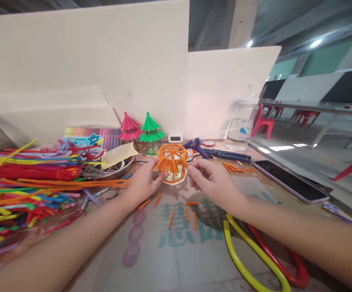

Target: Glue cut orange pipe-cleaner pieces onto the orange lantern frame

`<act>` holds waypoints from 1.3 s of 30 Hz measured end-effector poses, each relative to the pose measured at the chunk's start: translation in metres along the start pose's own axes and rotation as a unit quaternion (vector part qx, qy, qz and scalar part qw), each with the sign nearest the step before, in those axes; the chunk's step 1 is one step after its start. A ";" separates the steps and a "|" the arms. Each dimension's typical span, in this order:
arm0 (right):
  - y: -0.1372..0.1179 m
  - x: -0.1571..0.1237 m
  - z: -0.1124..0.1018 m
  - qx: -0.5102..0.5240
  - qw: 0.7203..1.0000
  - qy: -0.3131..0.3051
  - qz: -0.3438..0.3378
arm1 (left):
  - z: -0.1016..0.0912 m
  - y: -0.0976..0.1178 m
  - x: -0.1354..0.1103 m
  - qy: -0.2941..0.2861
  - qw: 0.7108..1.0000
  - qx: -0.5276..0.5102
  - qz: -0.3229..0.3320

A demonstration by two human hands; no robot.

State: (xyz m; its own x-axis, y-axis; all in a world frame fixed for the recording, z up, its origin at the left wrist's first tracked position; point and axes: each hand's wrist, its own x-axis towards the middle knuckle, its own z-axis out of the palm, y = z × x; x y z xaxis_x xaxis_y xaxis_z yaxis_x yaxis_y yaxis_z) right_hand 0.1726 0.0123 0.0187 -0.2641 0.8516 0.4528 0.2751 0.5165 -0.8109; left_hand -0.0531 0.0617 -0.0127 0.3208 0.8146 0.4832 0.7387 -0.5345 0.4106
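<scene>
1. Head view, bench: The bench (151, 259) extends to a pale panel (87, 56) standing along its back edge.
2. Head view, workpiece: An orange model (172, 160) with a round top and fringed roof stands upright on a pale base, midway between the bench's left stock and its right edge, nearer the back edge.
3. Head view, left hand: The left hand (148, 178) holds the model's left side, thumb in front.
4. Head view, right hand: The right hand (206, 176) is at the model's right side, thumb and forefinger drawn narrow. Whether anything sits between them cannot be told.
5. Head view, loose parts: Six short orange pieces (186, 213) lie in front of the model, toward the front edge. More orange strips (238, 168) lie beyond the right hand.
6. Head view, back edge: A pink model (129, 126), a green model (150, 129) and a white clock (175, 138) stand in a row. A blue glue gun (198, 148) lies right of the clock; a clear bottle (239, 134) stands near the back right corner.
7. Head view, right edge: A phone (290, 180) lies along it.
8. Head view, left side: Multicoloured fuzzy stems (36, 172) lie heaped.
</scene>
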 end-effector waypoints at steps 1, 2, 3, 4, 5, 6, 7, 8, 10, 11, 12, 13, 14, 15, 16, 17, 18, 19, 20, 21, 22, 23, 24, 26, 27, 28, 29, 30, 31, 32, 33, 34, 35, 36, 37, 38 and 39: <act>-0.001 0.000 -0.001 -0.022 1.000 0.001 -0.012 | 0.000 0.000 0.000 0.001 1.000 0.003 0.002; -0.002 0.000 -0.002 -0.041 0.999 0.003 -0.023 | 0.000 0.001 0.000 0.003 1.000 0.006 0.003; -0.001 0.000 -0.002 -0.056 0.998 0.004 -0.031 | 0.000 0.001 0.000 0.004 1.000 0.010 0.005; -0.001 0.000 -0.001 -0.066 0.997 0.008 -0.036 | 0.000 0.001 -0.001 0.004 1.000 0.015 0.006; 0.001 0.001 -0.001 -0.072 0.997 0.012 -0.037 | 0.000 0.001 -0.001 0.004 1.000 0.021 0.007; 0.002 0.001 0.000 -0.074 0.997 0.016 -0.035 | 0.000 0.002 -0.001 0.002 1.000 0.028 0.007; 0.004 0.001 0.001 -0.074 0.996 0.018 -0.034 | 0.000 0.002 -0.001 0.000 0.999 0.034 0.006; 0.006 0.002 0.002 -0.074 0.997 0.017 -0.033 | 0.000 0.002 -0.001 -0.001 0.999 0.040 0.006; 0.009 0.003 0.004 -0.070 0.997 0.011 -0.030 | 0.000 0.003 -0.002 -0.002 0.999 0.050 0.007; 0.011 0.003 0.005 -0.067 0.997 0.009 -0.029 | -0.001 0.004 -0.002 -0.002 0.998 0.054 0.010; 0.011 0.003 0.005 -0.064 0.998 0.010 -0.027 | -0.001 0.005 -0.002 -0.004 0.998 0.056 0.013; 0.012 0.003 0.006 -0.061 0.998 0.012 -0.022 | -0.001 0.006 -0.003 -0.007 0.998 0.058 0.017; 0.012 0.003 0.006 -0.057 0.998 0.013 -0.016 | -0.002 0.007 -0.003 -0.010 0.998 0.058 0.020; 0.012 0.003 0.006 -0.053 0.998 0.013 -0.009 | -0.002 0.008 -0.004 -0.011 0.998 0.059 0.022; 0.012 0.003 0.007 -0.051 0.999 0.011 -0.003 | -0.003 0.008 -0.004 -0.013 0.998 0.059 0.023; 0.012 0.003 0.007 -0.049 0.999 0.009 0.003 | -0.003 0.009 -0.004 -0.012 0.998 0.060 0.023; 0.012 0.003 0.007 -0.049 0.999 0.007 0.007 | -0.003 0.009 -0.004 -0.010 0.998 0.062 0.022; 0.012 0.002 0.007 -0.046 0.999 0.006 0.009 | -0.003 0.009 -0.004 -0.009 0.998 0.064 0.022; 0.013 0.002 0.008 -0.043 0.999 0.006 0.012 | -0.003 0.009 -0.004 -0.009 0.998 0.065 0.024; 0.013 0.002 0.008 -0.038 0.999 0.004 0.015 | -0.002 0.008 -0.003 -0.008 0.997 0.065 0.026; 0.013 0.002 0.008 -0.034 0.999 0.001 0.018 | -0.002 0.008 -0.003 -0.009 0.997 0.066 0.028; 0.014 0.001 0.009 -0.031 0.999 -0.003 0.019 | -0.002 0.008 -0.003 -0.009 0.997 0.068 0.030; 0.015 0.001 0.009 -0.030 0.999 -0.009 0.021 | -0.002 0.008 -0.003 -0.008 0.997 0.070 0.032; 0.017 0.001 0.010 -0.032 0.999 -0.020 0.021 | -0.001 0.007 -0.003 -0.005 0.997 0.074 0.034; 0.018 0.001 0.010 -0.032 0.999 -0.024 0.021 | -0.001 0.006 -0.003 -0.004 0.997 0.076 0.034; 0.018 0.001 0.011 -0.031 0.999 -0.028 0.020 | -0.001 0.006 -0.003 -0.003 0.996 0.078 0.033; 0.019 0.002 0.011 -0.029 0.999 -0.032 0.021 | -0.001 0.005 -0.003 -0.003 0.996 0.079 0.032; 0.020 0.002 0.011 -0.027 0.999 -0.034 0.022 | 0.000 0.004 -0.003 -0.003 0.996 0.080 0.032; 0.020 0.002 0.011 -0.025 0.999 -0.037 0.024 | 0.000 0.004 -0.003 -0.005 0.996 0.080 0.033; 0.020 0.002 0.011 -0.023 0.999 -0.040 0.026 | 0.000 0.003 -0.003 -0.005 0.996 0.081 0.034; 0.019 0.003 0.011 -0.020 0.999 -0.041 0.029 | 0.001 0.003 -0.003 -0.004 0.996 0.082 0.035; 0.019 0.003 0.011 -0.017 0.998 -0.042 0.033 | 0.001 0.003 -0.003 -0.003 0.996 0.082 0.035; 0.018 0.003 0.011 -0.011 0.998 -0.042 0.038 | 0.001 0.002 -0.003 -0.004 0.996 0.082 0.033; 0.018 0.002 0.011 0.002 0.998 -0.044 0.049 | 0.001 0.002 -0.003 -0.004 0.996 0.082 0.031; 0.017 0.002 0.011 0.027 0.996 -0.048 0.068 | 0.001 0.003 -0.003 -0.004 0.996 0.081 0.030; 0.017 0.001 0.011 0.064 0.992 -0.057 0.095 | 0.001 0.003 -0.003 -0.004 0.996 0.079 0.030; 0.018 0.001 0.011 0.111 0.983 -0.072 0.129 | 0.001 0.003 -0.003 -0.003 0.996 0.078 0.031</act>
State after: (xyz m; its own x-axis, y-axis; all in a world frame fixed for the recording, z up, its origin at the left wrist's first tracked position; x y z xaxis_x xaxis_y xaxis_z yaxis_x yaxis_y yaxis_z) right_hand 0.1673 0.0210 0.0007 -0.3442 0.9220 0.1775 0.1450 0.2390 -0.9601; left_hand -0.0508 0.0580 -0.0132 0.3726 0.7822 0.4993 0.8005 -0.5431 0.2536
